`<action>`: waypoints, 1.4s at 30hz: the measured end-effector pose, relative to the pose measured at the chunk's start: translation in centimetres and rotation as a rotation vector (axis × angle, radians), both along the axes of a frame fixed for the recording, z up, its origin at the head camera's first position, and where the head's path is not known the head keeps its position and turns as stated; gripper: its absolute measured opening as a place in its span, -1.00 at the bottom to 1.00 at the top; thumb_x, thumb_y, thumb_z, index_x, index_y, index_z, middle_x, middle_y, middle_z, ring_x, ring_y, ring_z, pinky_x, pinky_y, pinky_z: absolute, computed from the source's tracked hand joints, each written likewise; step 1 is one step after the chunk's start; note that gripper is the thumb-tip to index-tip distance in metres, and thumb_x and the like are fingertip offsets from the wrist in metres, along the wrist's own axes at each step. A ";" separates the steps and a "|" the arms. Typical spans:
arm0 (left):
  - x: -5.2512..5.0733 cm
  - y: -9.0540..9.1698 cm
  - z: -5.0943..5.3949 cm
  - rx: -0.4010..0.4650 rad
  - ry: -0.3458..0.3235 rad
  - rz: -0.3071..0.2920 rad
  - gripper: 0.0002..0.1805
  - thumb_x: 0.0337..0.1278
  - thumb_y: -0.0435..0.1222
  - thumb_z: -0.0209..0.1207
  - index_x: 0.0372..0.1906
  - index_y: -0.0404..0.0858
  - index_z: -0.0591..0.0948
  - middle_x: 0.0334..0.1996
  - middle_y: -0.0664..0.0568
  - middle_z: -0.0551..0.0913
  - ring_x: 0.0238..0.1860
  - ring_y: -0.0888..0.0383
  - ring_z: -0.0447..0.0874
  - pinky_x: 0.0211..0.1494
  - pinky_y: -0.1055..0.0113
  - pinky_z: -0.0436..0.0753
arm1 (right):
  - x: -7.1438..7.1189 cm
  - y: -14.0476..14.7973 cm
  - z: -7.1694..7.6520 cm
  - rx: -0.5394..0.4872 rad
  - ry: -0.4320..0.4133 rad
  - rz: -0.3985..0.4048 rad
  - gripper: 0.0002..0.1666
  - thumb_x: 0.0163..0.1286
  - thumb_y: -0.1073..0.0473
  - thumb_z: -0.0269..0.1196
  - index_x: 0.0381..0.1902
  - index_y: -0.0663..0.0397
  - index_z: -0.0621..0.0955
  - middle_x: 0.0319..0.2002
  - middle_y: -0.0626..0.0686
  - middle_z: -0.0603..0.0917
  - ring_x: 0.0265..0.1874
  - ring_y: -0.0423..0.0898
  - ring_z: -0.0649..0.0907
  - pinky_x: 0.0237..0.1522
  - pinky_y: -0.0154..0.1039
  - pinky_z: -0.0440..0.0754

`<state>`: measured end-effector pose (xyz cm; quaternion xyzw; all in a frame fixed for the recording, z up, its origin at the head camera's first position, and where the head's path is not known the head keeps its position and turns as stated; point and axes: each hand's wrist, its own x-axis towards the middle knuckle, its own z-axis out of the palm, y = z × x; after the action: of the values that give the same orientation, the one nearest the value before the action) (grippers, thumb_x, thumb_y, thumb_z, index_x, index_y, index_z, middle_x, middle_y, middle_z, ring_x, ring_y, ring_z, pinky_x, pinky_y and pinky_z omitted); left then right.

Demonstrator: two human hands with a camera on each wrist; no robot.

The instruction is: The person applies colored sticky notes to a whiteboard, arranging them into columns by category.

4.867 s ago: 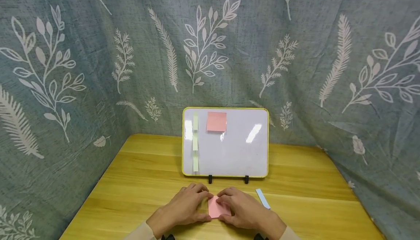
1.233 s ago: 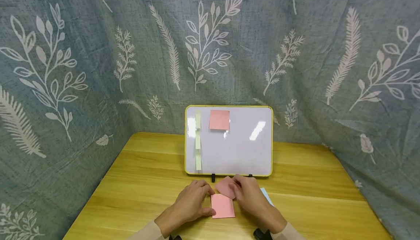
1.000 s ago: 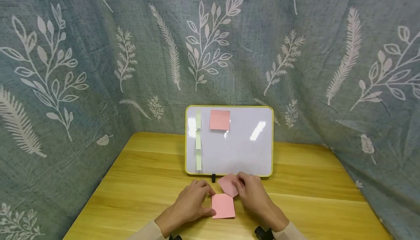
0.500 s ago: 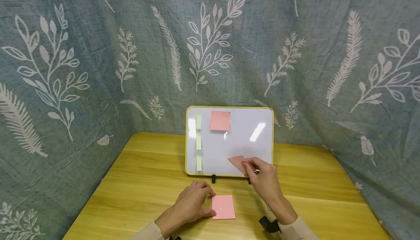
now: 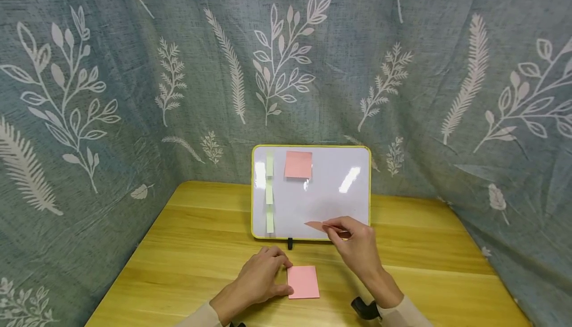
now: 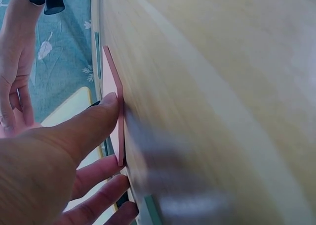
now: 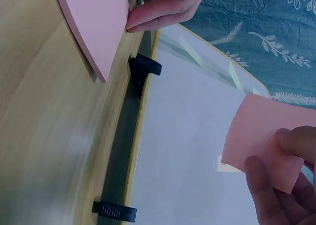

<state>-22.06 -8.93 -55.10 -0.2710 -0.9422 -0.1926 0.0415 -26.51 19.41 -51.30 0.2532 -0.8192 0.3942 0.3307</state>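
Observation:
A pad of pink sticky notes (image 5: 305, 282) lies flat on the wooden table. My left hand (image 5: 261, 273) grips it along its left side, the thumb at the near corner and a fingertip at the far corner. Raised off the table, my right hand (image 5: 357, 247) pinches a single pink sticky note (image 7: 261, 136) between thumb and fingers. In the head view this note (image 5: 314, 225) appears almost edge-on, in front of the lower part of the whiteboard (image 5: 330, 198). The right wrist view shows the note's face, slightly bent.
On the yellow-framed whiteboard are another pink sticky note (image 5: 298, 164), near the top, and three pale green strips (image 5: 269, 193) down the left side. Black feet (image 7: 145, 65) support the board. A patterned curtain (image 5: 205, 68) hangs behind and beside the table (image 5: 192, 227).
My right hand has peeled a pink sheet off the pad, lifted it toward the whiteboard, and turned it almost edge-on. The left hand has stayed on the pad.

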 end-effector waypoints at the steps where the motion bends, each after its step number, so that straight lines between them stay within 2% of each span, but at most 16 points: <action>1: 0.0 0.0 0.0 -0.002 0.005 -0.001 -0.46 0.13 0.12 0.78 0.12 -0.01 0.90 0.16 0.17 0.79 0.11 0.14 0.69 0.13 0.14 0.79 | 0.0 0.0 0.0 0.002 0.002 0.003 -0.72 0.35 0.47 0.66 -0.09 0.06 0.92 -0.19 -0.01 0.96 -0.28 -0.09 0.96 -0.17 -0.45 0.87; 12: 0.0 0.3 0.3 -0.018 0.041 -0.017 -0.46 0.15 0.13 0.76 0.13 -0.01 0.89 0.15 0.17 0.82 0.11 0.13 0.73 0.09 0.13 0.77 | 0.1 -0.4 0.2 -0.052 0.020 0.071 -0.74 0.44 0.45 0.61 -0.03 0.04 0.93 -0.14 -0.01 0.96 -0.21 -0.06 0.97 -0.04 -0.33 0.92; 18: 0.0 0.3 0.1 0.000 0.044 -0.021 -0.50 0.23 0.13 0.70 0.15 -0.01 0.89 0.18 0.17 0.85 0.17 0.11 0.77 0.14 0.08 0.78 | -0.1 -0.6 0.2 -0.056 0.061 0.065 -0.72 0.46 0.44 0.60 0.01 0.03 0.94 -0.12 0.02 0.98 -0.19 -0.01 0.98 0.03 -0.43 0.87; 25: -0.4 0.2 0.2 0.060 0.084 -0.007 -0.57 0.34 0.05 0.64 0.17 -0.03 0.90 0.16 0.15 0.88 0.22 0.07 0.83 0.24 -0.01 0.82 | -0.3 -0.9 0.3 -0.032 0.079 0.038 -0.68 0.41 0.42 0.64 0.05 0.02 0.96 0.03 0.10 0.99 0.06 0.15 0.97 0.30 -0.61 0.69; 29: -0.8 0.2 0.7 0.102 0.094 0.019 -0.63 0.41 0.00 0.61 0.16 -0.06 0.90 0.12 0.13 0.89 0.18 0.07 0.84 0.22 -0.03 0.82 | -0.5 -0.9 0.3 -0.046 0.082 0.036 -0.68 0.40 0.43 0.64 0.04 0.03 0.97 0.05 0.12 0.99 0.09 0.18 0.97 0.36 -0.62 0.65; 33: -1.4 0.1 1.4 0.153 0.074 0.058 -0.67 0.46 -0.04 0.59 0.16 -0.07 0.90 0.10 0.10 0.89 0.18 0.04 0.84 0.25 -0.10 0.82 | -0.8 -1.1 0.4 -0.058 0.079 0.023 -0.69 0.39 0.42 0.65 0.03 0.03 0.97 0.05 0.12 0.99 0.08 0.19 0.97 0.36 -0.63 0.64; 42: -3.1 -0.9 3.9 0.279 0.105 0.124 -0.72 0.51 -0.13 0.57 0.18 -0.09 0.90 0.11 0.05 0.90 0.16 -0.09 0.88 0.21 -0.07 0.86 | -1.6 -2.5 0.3 -0.075 0.083 0.017 -0.71 0.40 0.39 0.66 0.05 0.10 0.97 0.10 0.19 0.97 0.18 0.22 0.94 0.41 -0.63 0.61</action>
<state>-25.19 -9.84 -51.17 -0.2135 -0.9177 -0.3043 0.1398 -28.10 16.88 -50.97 0.2637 -0.7872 0.4167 0.3703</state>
